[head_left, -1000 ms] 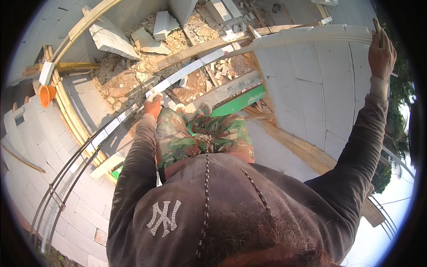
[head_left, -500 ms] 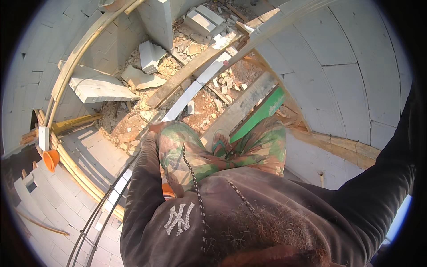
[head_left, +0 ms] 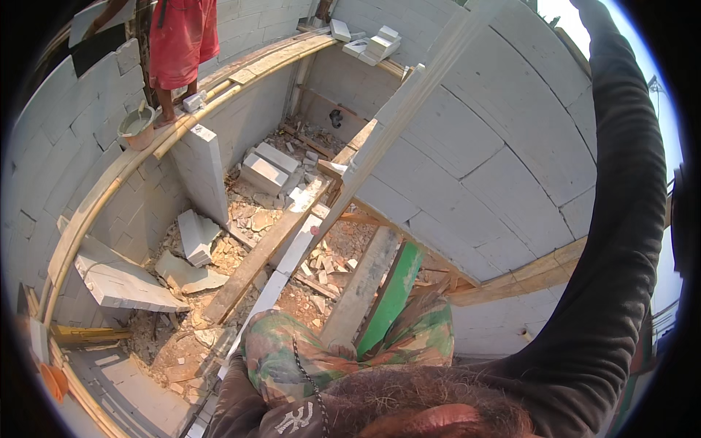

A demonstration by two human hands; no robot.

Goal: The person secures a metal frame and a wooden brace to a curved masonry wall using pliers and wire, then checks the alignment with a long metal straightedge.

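My right arm in a dark sleeve [head_left: 621,146] stretches up along the right side to the top rim, and its hand is beyond the picture. The dark left sleeve [head_left: 237,394] points down beside my camouflage trousers [head_left: 281,350]. My left hand does not show. Just ahead of the left sleeve runs a long narrow white strip [head_left: 266,292], slanting up and to the right past my knee. Near it lies a weathered wooden plank [head_left: 270,252]. A grey board [head_left: 361,281] and a green board [head_left: 394,292] extend from around my legs.
To the right stands a pale block wall [head_left: 496,190] with a long straight edge piece [head_left: 431,87]. Rubble [head_left: 255,219] and pale blocks [head_left: 266,171] lie below. A person in red shorts [head_left: 182,44] stands on planks at upper left, beside a bucket [head_left: 137,130].
My view has tilted up, bringing the person, bucket and far wall into sight. My right arm now reaches upward. My left hand, seen by my knee before, is no longer visible.
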